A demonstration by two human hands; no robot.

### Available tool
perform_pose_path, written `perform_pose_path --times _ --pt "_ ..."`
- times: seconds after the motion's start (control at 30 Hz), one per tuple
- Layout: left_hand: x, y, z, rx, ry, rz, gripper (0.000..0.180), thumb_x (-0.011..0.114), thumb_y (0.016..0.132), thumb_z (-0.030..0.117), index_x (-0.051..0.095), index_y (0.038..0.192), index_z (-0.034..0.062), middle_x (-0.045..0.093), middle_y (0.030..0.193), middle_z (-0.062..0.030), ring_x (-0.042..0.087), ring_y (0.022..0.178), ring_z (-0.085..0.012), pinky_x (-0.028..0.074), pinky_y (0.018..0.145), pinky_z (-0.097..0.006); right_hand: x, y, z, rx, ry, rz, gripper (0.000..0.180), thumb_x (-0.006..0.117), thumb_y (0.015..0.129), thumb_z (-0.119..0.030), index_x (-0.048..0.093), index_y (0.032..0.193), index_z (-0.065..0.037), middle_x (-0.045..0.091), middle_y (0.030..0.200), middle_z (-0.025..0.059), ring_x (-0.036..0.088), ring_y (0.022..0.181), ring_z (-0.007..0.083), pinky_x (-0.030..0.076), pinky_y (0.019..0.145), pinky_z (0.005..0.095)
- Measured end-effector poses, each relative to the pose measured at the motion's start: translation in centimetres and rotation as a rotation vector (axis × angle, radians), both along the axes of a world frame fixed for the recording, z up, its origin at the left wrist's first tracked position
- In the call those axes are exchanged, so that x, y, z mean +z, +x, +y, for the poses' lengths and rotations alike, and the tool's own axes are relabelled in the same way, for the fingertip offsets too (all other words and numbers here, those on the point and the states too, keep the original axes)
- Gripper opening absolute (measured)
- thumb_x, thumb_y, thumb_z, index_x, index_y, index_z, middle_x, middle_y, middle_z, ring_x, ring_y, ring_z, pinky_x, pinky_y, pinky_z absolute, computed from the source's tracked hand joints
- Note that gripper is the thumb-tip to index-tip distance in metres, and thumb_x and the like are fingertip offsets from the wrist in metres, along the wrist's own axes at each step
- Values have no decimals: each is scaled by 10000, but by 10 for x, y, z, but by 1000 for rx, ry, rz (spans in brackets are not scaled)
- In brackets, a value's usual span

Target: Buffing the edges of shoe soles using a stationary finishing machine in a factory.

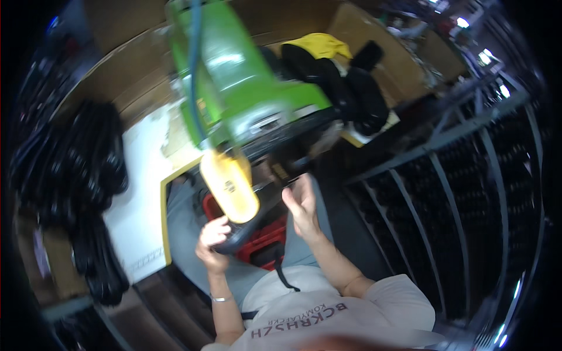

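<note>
A black shoe (261, 206), partly covered by a yellow oval hanging piece (230, 186), is between my hands below the green machine (246, 88). My left hand (212, 241) is closed round its near-left end, with the fingertips beside the yellow piece. At the other end, my right hand (302, 206) has thumb and fingers closed on the shoe's edge. Faint gold marking shows on the dark surface near those fingers. Motion blur and the machine's front hide where the shoe meets the machine.
A blue-grey cord (194, 70) runs down to the yellow piece. Glossy black pieces (70, 158) are heaped left of the white tabletop (137, 193). Black shoes (366, 96) and a yellow cloth (321, 45) lie right of the machine. A metal rack (433, 169) stands at right; a red stool (263, 240) shows below.
</note>
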State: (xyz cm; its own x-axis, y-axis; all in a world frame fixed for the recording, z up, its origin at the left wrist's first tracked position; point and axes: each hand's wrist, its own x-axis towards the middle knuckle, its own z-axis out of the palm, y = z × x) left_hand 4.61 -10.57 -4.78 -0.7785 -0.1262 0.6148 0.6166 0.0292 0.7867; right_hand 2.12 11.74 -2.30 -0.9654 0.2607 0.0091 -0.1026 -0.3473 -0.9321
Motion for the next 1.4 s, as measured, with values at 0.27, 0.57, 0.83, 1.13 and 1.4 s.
perform_pose_path --times 0.27,0.57,0.83,1.13,1.4 --pt "49 4 153 -381 46 -35 436 723 671 -61 569 1075 -7 510 1265 -213 517 1182 -403 472 967 -461 100 54 86 -141 119 -22 787 636 749 40 258 1436 111 426 1421 196 465 1278 239 318 1094 355" --pt "32 -27 160 -490 -296 -189 59 706 770 13 660 807 9 657 795 -109 621 714 -250 490 632 -328 139 -138 340 -268 773 -133 587 522 769 107 448 1351 82 572 1290 145 548 1163 193 411 964 281" --pt "-28 -47 78 -120 -410 -367 56 704 801 20 666 839 3 667 798 -106 655 710 -185 534 663 -295 75 -192 371 -291 923 -321 499 659 747 -33 586 1233 56 646 1177 152 612 1055 228 460 920 319" --pt "82 7 -158 1011 -890 -78 270 703 712 -29 617 964 15 607 1001 -149 562 1043 -357 434 927 -450 35 -114 370 -750 845 222 347 660 892 -82 597 1228 -23 620 1201 128 603 1049 189 481 919 304" --pt "118 80 -256 1376 -1070 -655 588 801 678 223 569 1208 118 563 1183 -104 459 1146 -344 377 971 -464 19 -99 217 -703 1039 365 358 589 887 46 539 1241 33 486 1283 128 565 1105 232 489 942 328"
